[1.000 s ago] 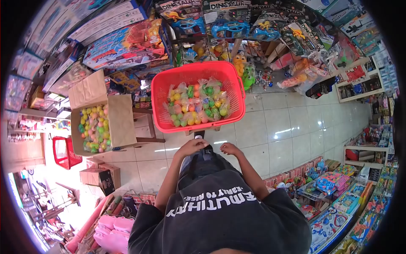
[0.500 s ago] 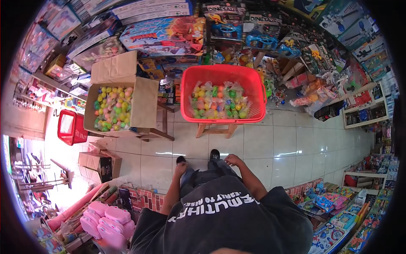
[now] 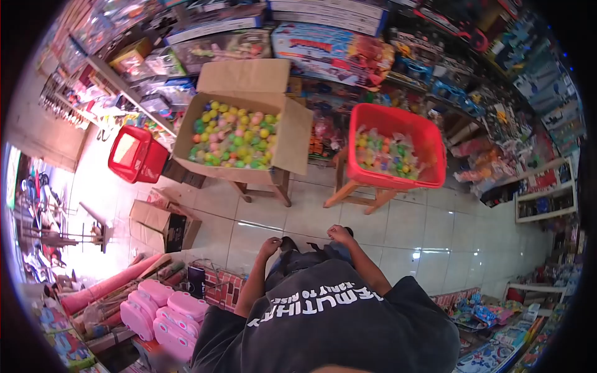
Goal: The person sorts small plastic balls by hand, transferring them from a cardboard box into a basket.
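Left hand [image 3: 270,244] is at the waist with its fingers curled inward. Right hand [image 3: 339,234] is alongside with its fingers loosely bent. Neither grips or touches any object, and how tightly they are closed cannot be told. Cardboard box [image 3: 292,140] of coloured balls [image 3: 233,133] stands ahead on a wooden stool [image 3: 273,186], mouth upward, long axis running left to right. Red basket [image 3: 429,140] sits just beside it, to the right.
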{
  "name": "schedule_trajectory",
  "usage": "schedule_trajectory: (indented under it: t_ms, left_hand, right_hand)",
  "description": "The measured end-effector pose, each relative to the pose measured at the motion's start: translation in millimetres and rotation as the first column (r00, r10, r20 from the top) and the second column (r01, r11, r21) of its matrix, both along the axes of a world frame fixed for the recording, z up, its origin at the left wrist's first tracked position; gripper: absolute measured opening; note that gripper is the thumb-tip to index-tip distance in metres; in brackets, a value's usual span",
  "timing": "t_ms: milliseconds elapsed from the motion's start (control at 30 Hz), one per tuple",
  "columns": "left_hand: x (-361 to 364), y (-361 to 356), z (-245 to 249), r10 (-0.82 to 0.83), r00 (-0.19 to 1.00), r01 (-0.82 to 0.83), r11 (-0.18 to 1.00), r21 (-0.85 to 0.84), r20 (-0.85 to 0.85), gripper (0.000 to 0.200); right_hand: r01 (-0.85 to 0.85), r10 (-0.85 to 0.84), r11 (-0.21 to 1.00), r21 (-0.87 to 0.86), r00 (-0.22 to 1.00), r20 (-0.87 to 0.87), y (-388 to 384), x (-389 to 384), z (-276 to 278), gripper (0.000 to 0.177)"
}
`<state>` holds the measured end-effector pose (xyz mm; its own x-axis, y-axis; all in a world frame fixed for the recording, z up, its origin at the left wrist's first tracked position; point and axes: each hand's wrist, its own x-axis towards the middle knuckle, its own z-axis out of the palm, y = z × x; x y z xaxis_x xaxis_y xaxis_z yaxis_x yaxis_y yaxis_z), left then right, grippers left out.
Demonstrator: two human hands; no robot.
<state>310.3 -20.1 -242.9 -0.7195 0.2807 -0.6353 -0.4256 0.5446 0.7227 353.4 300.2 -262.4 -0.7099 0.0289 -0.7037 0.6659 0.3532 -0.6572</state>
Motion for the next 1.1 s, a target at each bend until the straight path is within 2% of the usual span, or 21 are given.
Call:
schedule_trajectory:
  t_ms: [100, 133, 200, 233, 300, 333, 433, 500, 600, 667, 700, 733, 767, 833, 867, 900, 967, 1000, 1033, 1067, 1100]
  left_hand:
    - [-10.5, -27.8, 11.6, 0.104, 0.993, -0.103, 0.994, 0.025, -0.049, 0.031]
    - [-14.0, -35.5, 13.8, 0.086, 0.994, -0.081, 0.994, 0.066, -0.074, 0.031]
    - [-19.2, -43.9, 24.7, 0.128, 0.986, -0.115, 0.986, 0.121, -0.105, 0.03]
    - [-24.7, -44.3, 37.4, 0.155, 0.978, -0.129, 0.975, 0.179, -0.137, 0.03]
    - [-36.8, -42.5, 66.3, 0.189, 0.973, -0.153, 0.96, 0.236, -0.135, 0.031]
    - [-44.3, -40.7, 82.7, 0.232, 0.951, -0.175, 0.948, 0.265, -0.203, 0.028]
    - [-72.5, -38.0, 125.2, 0.335, 0.898, -0.227, 0.908, 0.353, -0.285, 0.023]
    - [-95.4, -39.3, 156.5, 0.391, 0.868, -0.254, 0.879, 0.404, -0.306, 0.022]
    - [-132.2, -45.4, 204.0, 0.452, 0.813, -0.271, 0.852, 0.448, -0.367, 0.021]
    - [-160.5, -50.9, 223.9, 0.43, 0.747, -0.212, 0.876, 0.433, -0.506, 0.021]
    - [-175.9, -53.1, 231.3, 0.429, 0.75, -0.215, 0.878, 0.426, -0.504, 0.021]
    - [-203.3, -56.4, 239.3, 0.397, 0.744, -0.185, 0.895, 0.405, -0.538, 0.021]
    - [-224.4, -57.2, 247.0, 0.364, 0.732, -0.148, 0.91, 0.387, -0.576, 0.022]
    - [-257.0, -54.8, 248.8, 0.366, 0.759, -0.145, 0.901, 0.408, -0.539, 0.023]
    - [-275.1, -54.4, 240.8, 0.281, 0.775, -0.098, 0.938, 0.332, -0.566, 0.024]
    - [-291.1, -54.6, 233.5, 0.195, 0.787, -0.052, 0.967, 0.251, -0.585, 0.025]
    - [-316.1, -56.8, 217.7, 0.109, 0.796, -0.007, 0.985, 0.171, -0.596, 0.026]
    - [-327.7, -58.1, 201.8, -0.007, 0.777, 0.057, 0.997, 0.059, -0.63, 0.026]
    - [-336.6, -58.1, 187.5, -0.126, 0.75, 0.121, 0.991, -0.053, -0.65, 0.026]
    - [-342.8, -59.0, 173.5, -0.134, 0.756, 0.133, 0.99, -0.05, -0.641, 0.026]
    - [-347.7, -60.2, 160.7, -0.252, 0.794, 0.191, 0.967, -0.167, -0.553, 0.025]
  right_hand:
    - [-0.095, 0.099, 0.994, -0.059, 0.994, 0.055, -42.7, -31.0, 30.2, 0.025]
    - [-0.112, 0.115, 0.992, -0.061, 0.992, 0.056, -54.6, -40.8, 39.0, 0.025]
    - [-0.303, 0.301, 0.952, -0.033, 0.951, -0.068, -75.6, -61.8, 56.6, 0.028]
    - [-0.316, 0.313, 0.948, -0.032, 0.947, -0.07, -84.4, -72.0, 63.3, 0.028]
    - [-0.427, 0.399, 0.903, -0.05, 0.875, -0.275, -97.8, -89.0, 78.5, 0.03]
    - [-0.439, 0.411, 0.897, -0.047, 0.87, -0.271, -105.3, -99.2, 98.3, 0.03]
    - [-0.449, 0.408, 0.88, -0.152, 0.88, -0.242, -127.6, -129.8, 175.3, 0.029]
    - [-0.354, 0.245, 0.851, -0.388, 0.921, -0.303, -140.3, -150.5, 208.4, 0.026]
    - [-0.345, 0.162, 0.812, -0.471, 0.908, -0.386, -156.2, -190.3, 250.9, 0.023]
    - [-0.337, 0.169, 0.831, -0.443, 0.911, -0.377, -163.3, -219.9, 275.5, 0.023]
    - [-0.32, 0.17, 0.855, -0.407, 0.916, -0.364, -165.0, -236.5, 280.2, 0.023]
    - [-0.367, 0.13, 0.821, -0.438, 0.866, -0.483, -168.4, -271.2, 260.5, 0.024]
    - [-0.36, 0.12, 0.82, -0.444, 0.868, -0.483, -170.7, -293.2, 242.9, 0.024]
    - [-0.353, 0.182, 0.89, -0.29, 0.855, -0.485, -171.5, -320.3, 211.6, 0.023]
    - [-0.347, 0.177, 0.891, -0.293, 0.86, -0.479, -170.5, -334.3, 199.2, 0.023]
    - [-0.39, 0.316, 0.915, -0.104, 0.852, -0.417, -171.4, -346.2, 187.8, 0.03]
    - [-0.489, 0.541, 0.835, 0.254, 0.814, -0.211, -177.8, -362.8, 172.4, 0.044]
    - [-0.488, 0.537, 0.838, 0.246, 0.818, -0.207, -182.7, -370.9, 174.8, 0.044]
    - [-0.55, 0.617, 0.776, 0.308, 0.764, -0.19, -189.8, -376.8, 181.8, 0.051]
    - [-0.604, 0.689, 0.707, 0.367, 0.706, -0.164, -197.2, -379.5, 186.1, 0.058]
    - [-0.599, 0.679, 0.714, 0.362, 0.718, -0.153, -204.0, -379.9, 182.3, 0.058]
